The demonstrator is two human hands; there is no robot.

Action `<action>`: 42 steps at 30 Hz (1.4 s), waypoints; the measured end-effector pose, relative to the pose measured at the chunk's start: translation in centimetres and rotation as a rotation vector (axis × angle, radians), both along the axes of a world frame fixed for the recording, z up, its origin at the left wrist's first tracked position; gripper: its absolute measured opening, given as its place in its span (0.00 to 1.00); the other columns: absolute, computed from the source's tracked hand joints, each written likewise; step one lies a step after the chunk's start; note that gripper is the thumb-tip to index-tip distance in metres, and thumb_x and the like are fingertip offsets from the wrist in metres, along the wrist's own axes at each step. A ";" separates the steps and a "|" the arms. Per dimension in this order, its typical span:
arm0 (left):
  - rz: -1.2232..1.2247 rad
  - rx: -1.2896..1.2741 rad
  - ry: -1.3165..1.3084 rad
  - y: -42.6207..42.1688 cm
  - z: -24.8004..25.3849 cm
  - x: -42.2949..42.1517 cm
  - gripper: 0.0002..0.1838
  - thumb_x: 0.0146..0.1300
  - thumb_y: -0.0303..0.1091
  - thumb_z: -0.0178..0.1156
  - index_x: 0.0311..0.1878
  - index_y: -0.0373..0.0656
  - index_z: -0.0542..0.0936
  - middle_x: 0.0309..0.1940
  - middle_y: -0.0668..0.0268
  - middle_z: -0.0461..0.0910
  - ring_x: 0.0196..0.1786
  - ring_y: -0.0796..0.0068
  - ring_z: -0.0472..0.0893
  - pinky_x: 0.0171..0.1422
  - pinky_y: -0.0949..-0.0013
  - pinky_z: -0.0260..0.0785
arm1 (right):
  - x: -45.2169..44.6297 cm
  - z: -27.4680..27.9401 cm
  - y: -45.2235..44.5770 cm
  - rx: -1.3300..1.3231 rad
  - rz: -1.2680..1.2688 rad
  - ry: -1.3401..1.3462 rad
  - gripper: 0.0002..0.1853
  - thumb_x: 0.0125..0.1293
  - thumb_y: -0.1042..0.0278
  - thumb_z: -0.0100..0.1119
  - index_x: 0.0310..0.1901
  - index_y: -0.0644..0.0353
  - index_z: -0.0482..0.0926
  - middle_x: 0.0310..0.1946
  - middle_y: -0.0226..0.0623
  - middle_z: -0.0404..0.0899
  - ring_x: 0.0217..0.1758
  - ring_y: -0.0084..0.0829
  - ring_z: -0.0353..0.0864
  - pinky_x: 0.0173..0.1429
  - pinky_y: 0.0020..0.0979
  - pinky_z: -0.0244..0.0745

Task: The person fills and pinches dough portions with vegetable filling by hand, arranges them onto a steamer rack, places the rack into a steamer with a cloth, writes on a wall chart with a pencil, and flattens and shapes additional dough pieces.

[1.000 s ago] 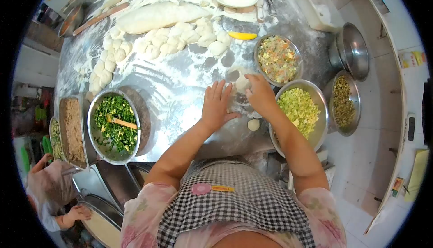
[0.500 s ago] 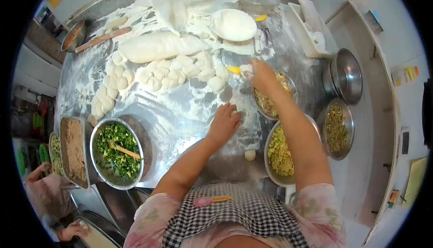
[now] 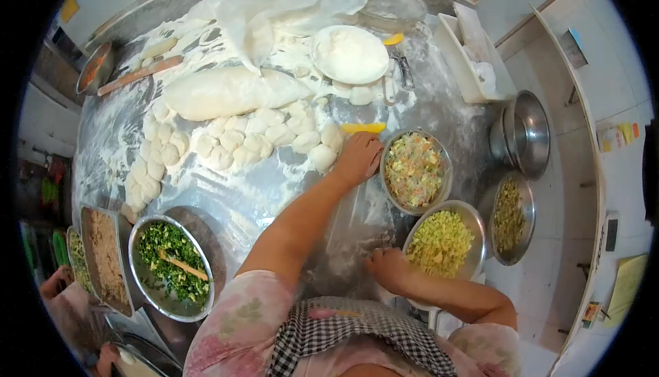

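Note:
My left hand [image 3: 360,158] is on the floured steel table, fingers curled down over something hidden beneath them. Just beyond it lies a yellow strip-like handle [image 3: 364,128]. Beside its fingertips is a bowl of shredded vegetable filling [image 3: 415,170]. Nearer to me, my right hand [image 3: 388,268] is low over the tabletop with its fingers curled; whatever is under them cannot be seen. This hand is close against a bowl of chopped yellow-green filling [image 3: 441,243]. Many dough pieces [image 3: 254,137] lie bunched left of my left hand, in front of a large dough log [image 3: 233,93].
A plate of flour [image 3: 349,53] and a white bin [image 3: 467,58] stand at the back. Left are a bowl of chopped greens [image 3: 171,267] with a spoon and a tray of brown filling [image 3: 108,257]. Steel bowls [image 3: 527,133] line the right edge. Another person's hand [image 3: 106,358] shows lower left.
My right hand has drawn back from beside the yellow handle toward me, to where a small dough ball lay; that ball is now out of sight. My left hand has moved slightly forward and right.

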State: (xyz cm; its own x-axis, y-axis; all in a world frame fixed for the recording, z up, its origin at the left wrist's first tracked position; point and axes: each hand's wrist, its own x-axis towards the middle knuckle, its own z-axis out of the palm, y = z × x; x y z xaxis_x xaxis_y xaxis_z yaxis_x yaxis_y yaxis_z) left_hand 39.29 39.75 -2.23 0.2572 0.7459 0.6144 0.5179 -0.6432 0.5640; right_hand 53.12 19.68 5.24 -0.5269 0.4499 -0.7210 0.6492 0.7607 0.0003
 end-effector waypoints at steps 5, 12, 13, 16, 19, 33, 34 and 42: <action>0.120 0.015 -0.058 4.4 1.3 -1.1 0.10 0.49 0.27 0.59 0.37 0.42 0.75 0.41 0.58 0.73 0.47 0.56 0.72 0.50 0.56 0.64 | -0.7 0.8 1.8 -0.170 -0.267 0.188 0.17 0.57 0.69 0.53 0.49 0.60 0.70 0.40 0.48 0.73 0.42 0.47 0.78 0.41 0.47 0.73; 0.148 -0.040 0.142 9.2 1.0 -1.5 0.18 0.48 0.22 0.55 0.46 0.40 0.77 0.53 0.49 0.71 0.55 0.48 0.70 0.59 0.56 0.63 | 1.1 4.0 15.2 0.358 -0.442 0.595 0.22 0.52 0.78 0.55 0.51 0.60 0.68 0.41 0.49 0.73 0.49 0.50 0.73 0.52 0.44 0.69; 0.146 -0.046 0.135 9.2 0.4 -1.3 0.19 0.47 0.22 0.55 0.47 0.39 0.76 0.54 0.48 0.70 0.56 0.48 0.70 0.60 0.56 0.63 | 0.6 5.3 17.3 0.364 -0.496 0.564 0.23 0.51 0.80 0.55 0.51 0.61 0.68 0.41 0.49 0.73 0.49 0.50 0.73 0.52 0.44 0.69; 0.108 -0.150 0.002 8.4 0.7 -1.7 0.21 0.47 0.21 0.54 0.48 0.39 0.76 0.58 0.46 0.66 0.59 0.47 0.68 0.62 0.56 0.62 | 0.3 5.4 23.3 0.386 -0.543 0.496 0.25 0.49 0.81 0.56 0.53 0.61 0.69 0.43 0.49 0.72 0.49 0.50 0.73 0.52 0.45 0.69; 0.203 -0.203 -0.140 7.7 0.1 -2.3 0.20 0.47 0.20 0.53 0.47 0.37 0.75 0.55 0.45 0.68 0.57 0.47 0.68 0.60 0.58 0.63 | -0.1 3.0 26.6 0.534 -0.474 0.430 0.25 0.49 0.81 0.57 0.53 0.62 0.70 0.45 0.49 0.72 0.49 0.49 0.73 0.52 0.44 0.69; 0.105 -0.858 -1.727 7.1 2.5 -8.3 0.11 0.63 0.27 0.51 0.46 0.32 0.73 0.36 0.60 0.76 0.42 0.66 0.77 0.47 0.66 0.71 | -6.4 -0.4 29.1 0.424 -0.769 0.784 0.17 0.54 0.67 0.62 0.44 0.62 0.71 0.42 0.48 0.72 0.47 0.47 0.73 0.50 0.42 0.69; 0.094 -0.862 -1.747 6.7 2.6 -9.3 0.12 0.63 0.28 0.51 0.47 0.32 0.71 0.37 0.59 0.75 0.41 0.67 0.77 0.47 0.66 0.73 | -6.4 0.9 27.0 0.450 -0.681 0.816 0.17 0.54 0.68 0.62 0.44 0.62 0.71 0.41 0.48 0.72 0.46 0.47 0.73 0.49 0.42 0.69; 0.113 -0.773 -1.714 0.7 2.9 -12.5 0.11 0.63 0.29 0.52 0.46 0.34 0.73 0.40 0.57 0.76 0.45 0.64 0.77 0.54 0.64 0.71 | -2.5 5.2 13.3 0.098 -0.494 0.929 0.17 0.56 0.68 0.60 0.47 0.60 0.73 0.39 0.46 0.74 0.43 0.44 0.75 0.48 0.39 0.70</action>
State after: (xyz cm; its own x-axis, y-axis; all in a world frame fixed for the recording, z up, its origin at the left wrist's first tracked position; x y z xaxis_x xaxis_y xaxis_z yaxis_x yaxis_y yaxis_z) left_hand 26.76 40.48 0.65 -0.2526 0.9145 -0.3159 -0.8292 -0.0364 0.5578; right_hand 50.60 32.97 10.39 -0.5957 0.7995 -0.0772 0.6631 0.4353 -0.6089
